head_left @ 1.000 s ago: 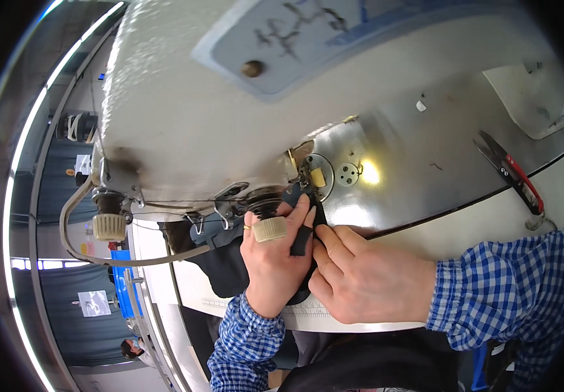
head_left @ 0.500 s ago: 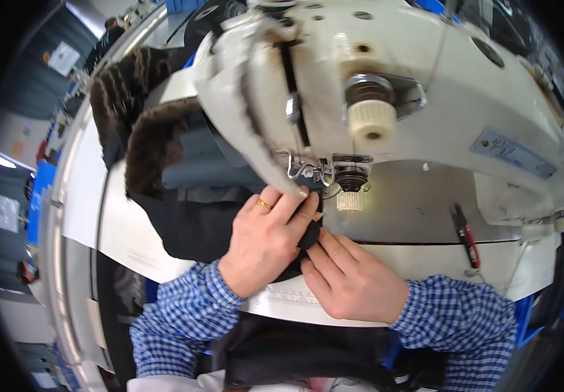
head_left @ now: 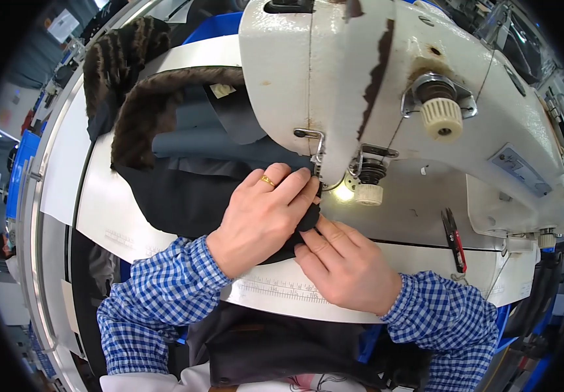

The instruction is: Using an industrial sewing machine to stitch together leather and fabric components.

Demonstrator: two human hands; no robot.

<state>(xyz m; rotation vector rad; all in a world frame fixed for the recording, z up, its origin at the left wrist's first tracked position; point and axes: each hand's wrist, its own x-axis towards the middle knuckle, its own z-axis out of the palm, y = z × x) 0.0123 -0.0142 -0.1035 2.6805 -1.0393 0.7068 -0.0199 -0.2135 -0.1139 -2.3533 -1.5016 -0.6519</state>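
A piece of black fabric [head_left: 177, 202] with a brown fur edge [head_left: 135, 127] lies at the left of a white sewing machine [head_left: 282, 72], its right end beside the needle area. My left hand [head_left: 262, 212], a gold ring on one finger, presses down on the fabric, fingertips close to the presser foot. The fingers are bent and held together over the cloth. Just to the right and nearer me, my right hand [head_left: 347, 264] pinches the fabric's right edge with its fingertips. The needle and the fingertip contact are partly hidden.
Red-handled snips [head_left: 454, 242] lie at the right of the machine bed. A printed ruler [head_left: 282, 287] runs along the white tabletop's front. More striped brown fur [head_left: 128, 59] sits at the far left. A lit spot [head_left: 343, 193] glows by the needle.
The whole view has shifted, so the machine head sits farther right and the lit spot shows. Both hands keep nearly the same hold on the black fabric.
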